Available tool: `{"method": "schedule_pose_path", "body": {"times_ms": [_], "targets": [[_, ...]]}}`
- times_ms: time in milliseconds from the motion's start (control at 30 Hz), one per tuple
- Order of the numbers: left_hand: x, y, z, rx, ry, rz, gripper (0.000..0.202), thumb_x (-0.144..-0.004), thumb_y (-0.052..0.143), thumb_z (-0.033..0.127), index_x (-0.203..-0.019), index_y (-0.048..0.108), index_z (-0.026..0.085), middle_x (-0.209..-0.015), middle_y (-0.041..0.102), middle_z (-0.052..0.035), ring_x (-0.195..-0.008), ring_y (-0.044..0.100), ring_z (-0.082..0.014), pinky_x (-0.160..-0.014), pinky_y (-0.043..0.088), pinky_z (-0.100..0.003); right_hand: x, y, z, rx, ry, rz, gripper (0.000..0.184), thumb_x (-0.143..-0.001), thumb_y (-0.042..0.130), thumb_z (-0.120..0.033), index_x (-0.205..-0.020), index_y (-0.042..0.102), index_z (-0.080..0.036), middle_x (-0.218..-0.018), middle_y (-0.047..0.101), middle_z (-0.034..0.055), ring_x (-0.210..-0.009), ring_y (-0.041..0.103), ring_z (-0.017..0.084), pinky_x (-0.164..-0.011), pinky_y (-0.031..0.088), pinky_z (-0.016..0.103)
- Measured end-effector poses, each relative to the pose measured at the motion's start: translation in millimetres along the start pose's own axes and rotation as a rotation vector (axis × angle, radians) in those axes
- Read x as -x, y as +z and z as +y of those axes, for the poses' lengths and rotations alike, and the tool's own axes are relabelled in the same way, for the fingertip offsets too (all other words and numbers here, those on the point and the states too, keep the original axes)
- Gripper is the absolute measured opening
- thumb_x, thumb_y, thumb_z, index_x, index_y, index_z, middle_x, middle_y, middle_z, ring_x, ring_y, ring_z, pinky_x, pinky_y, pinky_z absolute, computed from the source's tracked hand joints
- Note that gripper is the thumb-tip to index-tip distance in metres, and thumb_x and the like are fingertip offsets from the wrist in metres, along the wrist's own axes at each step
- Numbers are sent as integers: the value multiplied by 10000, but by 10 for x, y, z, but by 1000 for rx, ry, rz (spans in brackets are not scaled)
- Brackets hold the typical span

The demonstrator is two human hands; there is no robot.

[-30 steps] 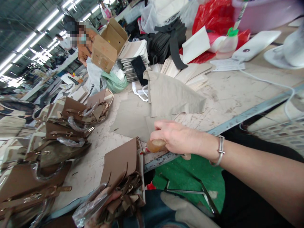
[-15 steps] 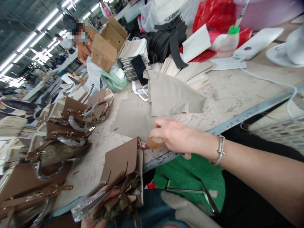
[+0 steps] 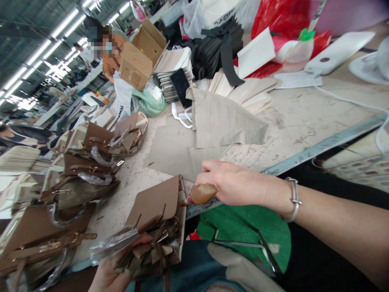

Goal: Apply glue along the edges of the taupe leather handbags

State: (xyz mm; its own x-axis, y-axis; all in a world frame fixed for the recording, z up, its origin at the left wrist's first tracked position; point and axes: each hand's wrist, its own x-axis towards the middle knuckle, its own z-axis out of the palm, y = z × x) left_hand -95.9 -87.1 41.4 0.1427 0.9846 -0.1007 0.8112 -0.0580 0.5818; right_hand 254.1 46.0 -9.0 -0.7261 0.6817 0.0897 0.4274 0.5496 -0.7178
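My left hand (image 3: pixel 111 269) is closed around the lower part of a brown handbag (image 3: pixel 156 198), near its plastic-wrapped handle. The bag leans against the table's front edge, its smooth flap facing up and straps and fabric bunched below. In my right hand (image 3: pixel 232 182) is a small squeeze bottle (image 3: pixel 202 194) with amber contents and a reddish tip. That tip points at the right side edge of the bag; whether it touches cannot be made out. Beyond the hands lies a grey-beige cloth (image 3: pixel 227 119) on the worktable (image 3: pixel 291 121).
Several similar brown handbags (image 3: pixel 88 174) stand in a row at left. Farther back are a phone (image 3: pixel 180 87), a stack of pale panels (image 3: pixel 173 69), black strips (image 3: pixel 215 48) and a cardboard box (image 3: pixel 136 67). A person (image 3: pixel 114 52) is in the background.
The view has shifted slightly. My right hand has come a little down along the bag's side edge with the squeeze bottle. My left hand keeps its hold on the handbag.
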Motion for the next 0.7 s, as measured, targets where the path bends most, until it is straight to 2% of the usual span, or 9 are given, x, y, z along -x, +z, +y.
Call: {"method": "schedule_pose_path", "body": {"times_ms": [167,300,433,533,700], "targets": [[-198,-131,141,-36,51,-92,275,-870,648,490,-1006,769,284,-916,773,-45,-809,739,-197,-720,580,-177,-1,40,90,40,44,2,357,-691,548,32,-936,632,-215,-886,432,9,-723,472,131,-622,314,237],[-381,-239,304,-104,167,-87,237,-868,653,484,-980,768,309,-889,776,-12,-785,738,-165,-772,558,-154,10,55,126,37,37,34,423,-682,521,43,-982,640,-230,-900,444,9,-745,484,134,-639,328,235],[-473,-296,372,-123,171,-121,190,-876,654,446,-991,755,333,-925,774,20,-825,734,-133,-803,527,-115,1,69,132,58,-2,74,442,-679,523,52,-1000,646,-226,-923,458,13,-799,502,144,-671,349,239],[-540,-300,397,-117,142,-131,177,-878,647,399,-995,759,328,-956,772,15,-845,733,-139,-817,527,-127,-24,64,135,113,-13,105,467,-681,525,51,-1028,659,-231,-917,455,17,-819,499,157,-685,356,249],[-694,-320,481,-77,199,-135,200,-819,663,369,-952,788,288,-927,776,-18,-817,744,-202,-771,566,-193,-34,6,110,116,7,145,526,-685,519,57,-1097,671,-233,-931,458,27,-840,499,166,-719,380,254]]}}
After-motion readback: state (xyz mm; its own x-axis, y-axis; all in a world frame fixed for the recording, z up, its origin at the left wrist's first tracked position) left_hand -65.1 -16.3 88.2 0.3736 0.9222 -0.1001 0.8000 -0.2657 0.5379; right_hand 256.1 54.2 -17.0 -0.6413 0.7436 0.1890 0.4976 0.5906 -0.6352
